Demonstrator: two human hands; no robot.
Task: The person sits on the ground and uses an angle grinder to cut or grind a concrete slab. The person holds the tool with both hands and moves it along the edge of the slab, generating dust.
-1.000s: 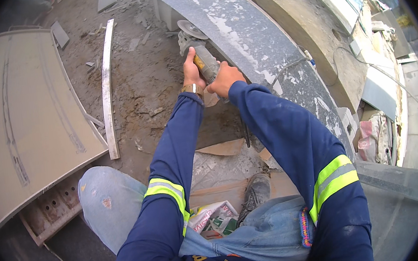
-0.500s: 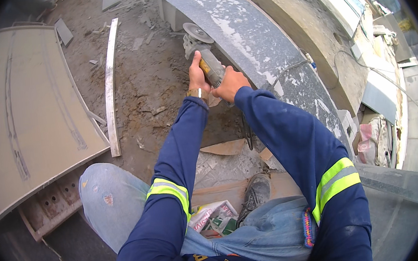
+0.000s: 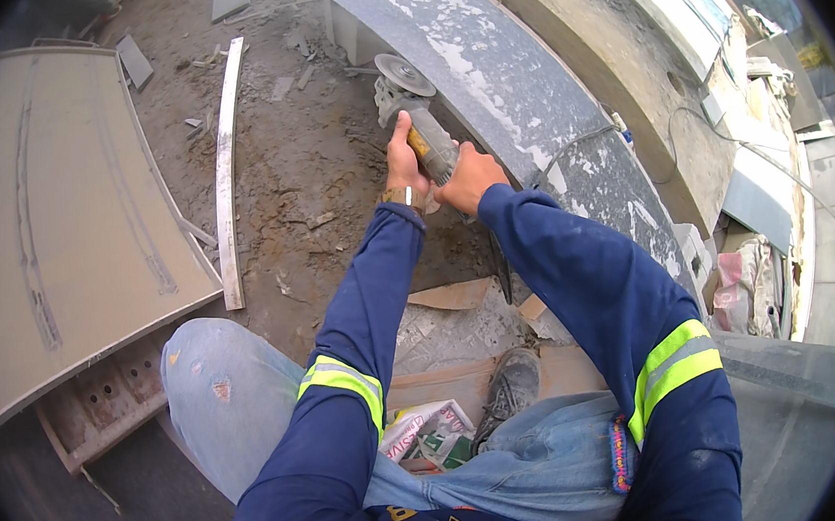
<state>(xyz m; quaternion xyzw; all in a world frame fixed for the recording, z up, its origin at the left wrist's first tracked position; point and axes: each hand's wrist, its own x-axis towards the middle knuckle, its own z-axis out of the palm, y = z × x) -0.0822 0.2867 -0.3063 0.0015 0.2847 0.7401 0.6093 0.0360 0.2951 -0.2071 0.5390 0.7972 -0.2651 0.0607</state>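
A dusty angle grinder (image 3: 426, 142) with a yellow band on its body is held out in front of me. My left hand (image 3: 402, 156) is closed round its body from the left, thumb up near its head. My right hand (image 3: 470, 175) grips the rear part of it. The grinder's disc (image 3: 406, 74) is at the near edge of a long grey stone slab (image 3: 477, 44) with white patches; whether it touches the edge I cannot tell. A dark cord (image 3: 497, 268) hangs below the tool.
A beige panel (image 3: 79, 193) lies on the left over a rusty metal frame (image 3: 100, 412). A white strip (image 3: 228, 198) and broken pieces lie on the dirt. A concrete step (image 3: 610, 71) and piled boards (image 3: 755, 198) are at the right. A printed bag (image 3: 428, 425) lies between my legs.
Both hands and the grinder have moved slightly right and down in the picture, along the slab's edge. My grip looks the same.
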